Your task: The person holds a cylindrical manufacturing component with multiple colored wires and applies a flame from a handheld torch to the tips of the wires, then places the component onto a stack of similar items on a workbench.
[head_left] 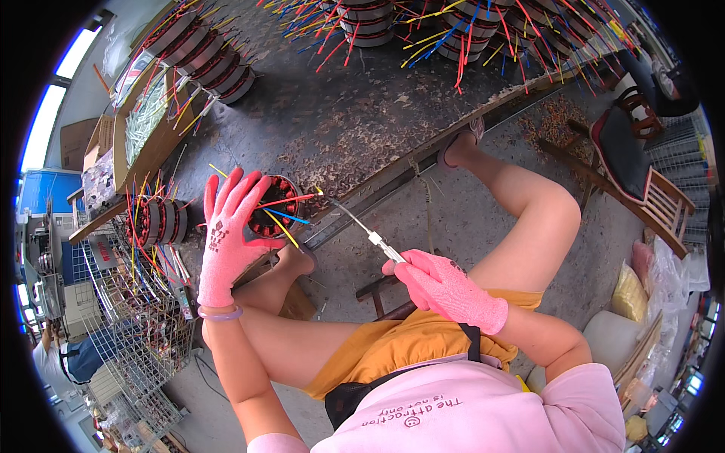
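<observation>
At the table's edge sits a round motor stator (282,189) with dark red windings and red, yellow and blue lead wires. My left hand (230,226), in a pink glove, lies against its left side with fingers stretched out and thumb apart. In my right hand (445,287), also gloved in pink, is a thin metal-shafted tool with a white handle (387,247). The tool's tip points at the stator, close to the end of a red lead wire (291,200). Whether the tip touches the wire I cannot tell.
Stacked stators (200,57) with coloured wires stand at the far side of the worn table (340,113). A cardboard box (143,143) holds pale sleeves. More stators (158,220) lie by a wire rack (128,332) at the left. A chair (623,147) stands at the right.
</observation>
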Available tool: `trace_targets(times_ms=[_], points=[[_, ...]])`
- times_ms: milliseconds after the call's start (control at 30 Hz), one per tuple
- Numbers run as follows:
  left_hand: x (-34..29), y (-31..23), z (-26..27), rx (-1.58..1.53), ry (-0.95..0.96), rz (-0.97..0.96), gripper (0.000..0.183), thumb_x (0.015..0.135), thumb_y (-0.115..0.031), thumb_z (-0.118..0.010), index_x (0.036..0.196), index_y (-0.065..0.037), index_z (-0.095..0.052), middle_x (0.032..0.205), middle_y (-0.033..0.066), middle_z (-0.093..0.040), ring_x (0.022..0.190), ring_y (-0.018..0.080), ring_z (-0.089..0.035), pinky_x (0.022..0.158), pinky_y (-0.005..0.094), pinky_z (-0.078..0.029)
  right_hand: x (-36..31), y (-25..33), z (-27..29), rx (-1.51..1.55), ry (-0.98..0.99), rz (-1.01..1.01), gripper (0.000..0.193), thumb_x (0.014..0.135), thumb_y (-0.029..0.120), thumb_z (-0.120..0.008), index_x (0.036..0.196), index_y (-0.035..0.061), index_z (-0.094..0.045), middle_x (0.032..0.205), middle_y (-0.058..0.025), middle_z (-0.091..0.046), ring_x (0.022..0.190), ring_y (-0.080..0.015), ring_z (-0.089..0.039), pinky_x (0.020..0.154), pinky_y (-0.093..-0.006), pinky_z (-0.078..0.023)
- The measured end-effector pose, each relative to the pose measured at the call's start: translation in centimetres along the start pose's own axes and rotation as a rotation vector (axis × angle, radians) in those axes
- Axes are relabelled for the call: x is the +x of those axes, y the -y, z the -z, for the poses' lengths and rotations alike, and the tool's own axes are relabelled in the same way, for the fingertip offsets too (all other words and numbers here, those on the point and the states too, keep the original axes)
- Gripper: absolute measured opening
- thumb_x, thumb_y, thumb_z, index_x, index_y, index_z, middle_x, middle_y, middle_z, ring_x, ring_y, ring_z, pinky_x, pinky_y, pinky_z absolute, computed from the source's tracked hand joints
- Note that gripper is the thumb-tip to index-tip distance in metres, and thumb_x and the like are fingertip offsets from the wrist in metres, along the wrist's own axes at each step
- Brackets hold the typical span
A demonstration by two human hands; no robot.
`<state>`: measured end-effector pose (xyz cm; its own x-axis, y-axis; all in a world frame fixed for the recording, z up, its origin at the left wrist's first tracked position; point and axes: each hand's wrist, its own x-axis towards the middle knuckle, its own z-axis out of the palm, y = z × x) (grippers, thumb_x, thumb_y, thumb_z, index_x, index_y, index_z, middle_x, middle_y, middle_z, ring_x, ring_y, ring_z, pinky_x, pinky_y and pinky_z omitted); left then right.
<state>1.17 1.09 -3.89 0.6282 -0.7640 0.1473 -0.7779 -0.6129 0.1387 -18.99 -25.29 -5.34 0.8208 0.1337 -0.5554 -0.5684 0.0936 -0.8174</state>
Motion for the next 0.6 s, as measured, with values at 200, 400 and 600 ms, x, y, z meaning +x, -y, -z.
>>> trace_targets(times_ms=[200,400,600], points=[[0.0,-0.01,0.04,-0.006,0.001,-0.001,0.093,0.051,-0.029,-0.086,0.138,-0.011,-0.056,0.14,0.0089,-0.055,0.138,0.0333,-0.042,0.12,0.0558,-0.021,-0.11,0.4,-0.01,0.01,-0.007,-0.043,0.03,0.104,0.025,-0.049,0.118,0.0011,-0.062,0.06,0.0028,-0.045,0.052,-0.0053,-0.041,0.05,-0.024,-0.033],[0.04,-0.06,0.13,-0.009,0.002,0.0,0.094,0.051,-0.028,-0.086,0.138,-0.011,-0.056,0.14,0.0087,-0.055,0.138,0.0331,-0.042,0.12,0.0554,-0.021,0.03,0.09,0.07,0.001,0.001,-0.014,0.03,0.104,0.024,-0.049,0.117,0.0006,-0.062,0.061,0.0026,-0.046,0.053,-0.0054,-0.041,0.05,-0.024,-0.033],[0.02,0.1,0.05,0.001,0.002,-0.008,0.093,0.051,-0.029,-0.086,0.138,-0.011,-0.056,0.141,0.0083,-0.055,0.138,0.0331,-0.042,0.12,0.055,-0.021,0.12,-0.09,0.02,0.028,0.002,-0.013,0.03,0.104,0.024,-0.048,0.117,0.0005,-0.062,0.061,0.002,-0.046,0.053,-0.0056,-0.042,0.051,-0.0243,-0.034]])
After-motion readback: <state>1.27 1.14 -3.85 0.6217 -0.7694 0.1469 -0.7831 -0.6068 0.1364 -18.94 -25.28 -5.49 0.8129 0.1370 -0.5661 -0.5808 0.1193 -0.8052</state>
